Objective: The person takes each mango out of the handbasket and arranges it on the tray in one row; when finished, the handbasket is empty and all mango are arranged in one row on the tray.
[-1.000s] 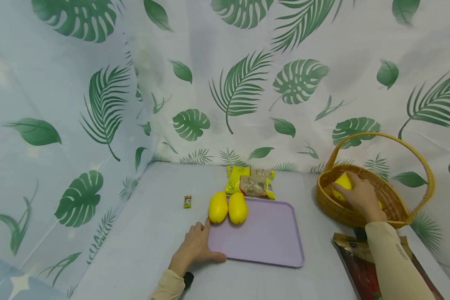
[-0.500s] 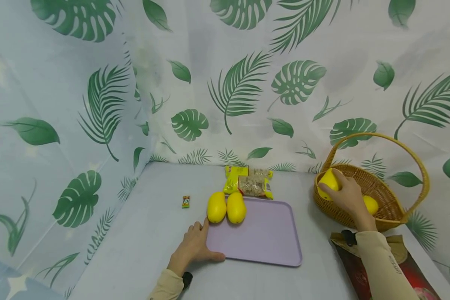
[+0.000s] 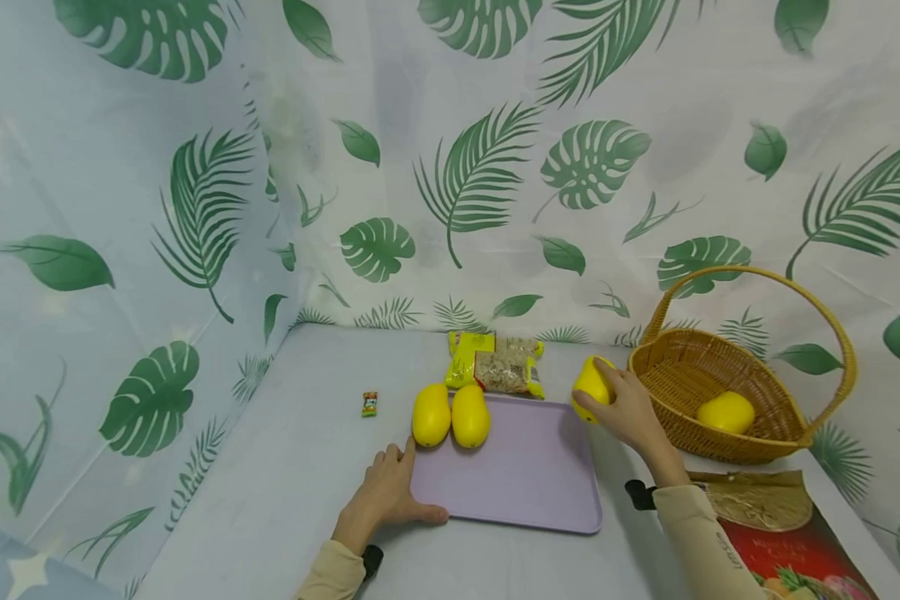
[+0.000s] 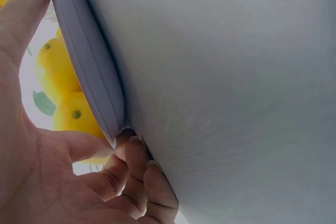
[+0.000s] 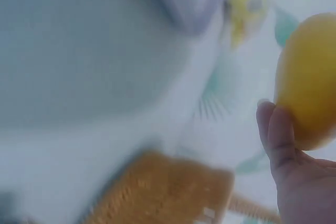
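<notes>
My right hand (image 3: pixel 630 412) holds a yellow mango (image 3: pixel 591 390) over the tray's back right corner; in the right wrist view this mango (image 5: pixel 310 80) rests against the fingers. A lilac tray (image 3: pixel 525 475) lies in the middle of the table. Side by side at its back left corner are two more mangoes, a left one (image 3: pixel 431 415) and a right one (image 3: pixel 470 417). My left hand (image 3: pixel 388 492) spans the tray's front left corner, thumb at the front edge and index finger at the left side. The left wrist view shows its fingertips (image 4: pixel 137 148) at the tray's rim.
At the right stands a wicker basket (image 3: pixel 667 408) with a tall handle and one mango (image 3: pixel 726 412) inside. A red and gold bag (image 3: pixel 787 542) lies before it. Yellow clear-fronted packets (image 3: pixel 495 364) lie behind the tray, and a small snack packet (image 3: pixel 370 404) to its left.
My right hand has lifted a mango out of the basket and carried it left to the tray's back right corner. My left hand has stayed at the tray.
</notes>
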Demonstrator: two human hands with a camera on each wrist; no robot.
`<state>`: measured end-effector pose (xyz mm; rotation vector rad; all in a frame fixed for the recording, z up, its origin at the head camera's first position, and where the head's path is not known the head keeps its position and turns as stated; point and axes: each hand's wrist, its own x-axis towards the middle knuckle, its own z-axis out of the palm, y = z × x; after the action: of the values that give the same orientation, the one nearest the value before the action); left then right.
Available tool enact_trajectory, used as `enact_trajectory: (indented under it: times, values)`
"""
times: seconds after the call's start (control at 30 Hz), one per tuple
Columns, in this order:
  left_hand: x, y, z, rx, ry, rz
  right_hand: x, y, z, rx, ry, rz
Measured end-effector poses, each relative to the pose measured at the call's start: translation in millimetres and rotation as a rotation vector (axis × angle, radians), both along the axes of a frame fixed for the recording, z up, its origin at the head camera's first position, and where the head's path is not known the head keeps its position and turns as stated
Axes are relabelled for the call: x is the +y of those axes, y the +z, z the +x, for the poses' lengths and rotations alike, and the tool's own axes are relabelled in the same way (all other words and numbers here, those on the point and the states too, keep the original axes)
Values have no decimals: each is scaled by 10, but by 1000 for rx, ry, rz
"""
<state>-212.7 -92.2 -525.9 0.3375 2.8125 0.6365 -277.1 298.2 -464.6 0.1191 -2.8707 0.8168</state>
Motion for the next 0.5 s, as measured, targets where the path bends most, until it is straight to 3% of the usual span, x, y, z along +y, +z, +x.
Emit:
enact_trajectory:
  times: [0.5]
  values:
    - [-7, 10, 3, -12, 0, 4, -647, -427, -16, -122, 69, -57]
